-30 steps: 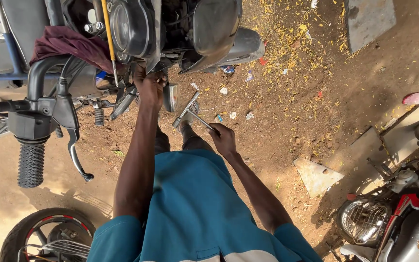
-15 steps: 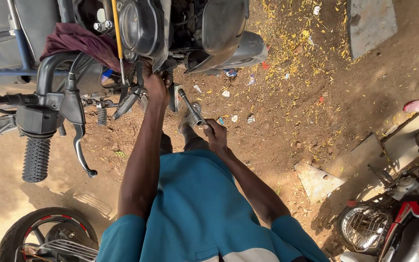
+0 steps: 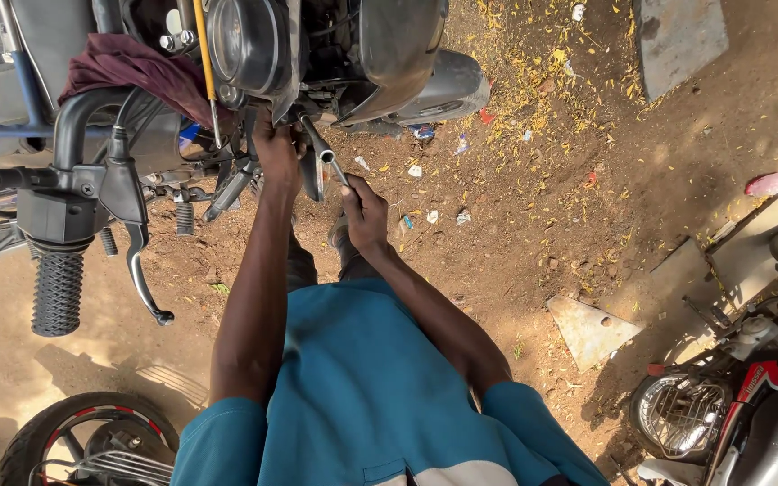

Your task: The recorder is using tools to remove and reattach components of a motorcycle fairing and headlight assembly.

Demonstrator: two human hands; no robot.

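Gripping a metal wrench (image 3: 321, 153), the right hand (image 3: 364, 214) fingers wrap its handle; left hand (image 3: 276, 148) clasps the motorcycle (image 3: 389, 54).

Both our arms stretched forward and down

Our left hand (image 3: 276, 148) reaches farther out, fingers curled closed; our right hand (image 3: 364, 214) sits just behind and beside it, fist clenched, wrist bent slightly inward.

small torn wrapper scraps (image 3: 415, 170), white and bluish, lie scattered on the dirt beside the motorcycle (image 3: 317, 54). no labels, signs or screens visible.
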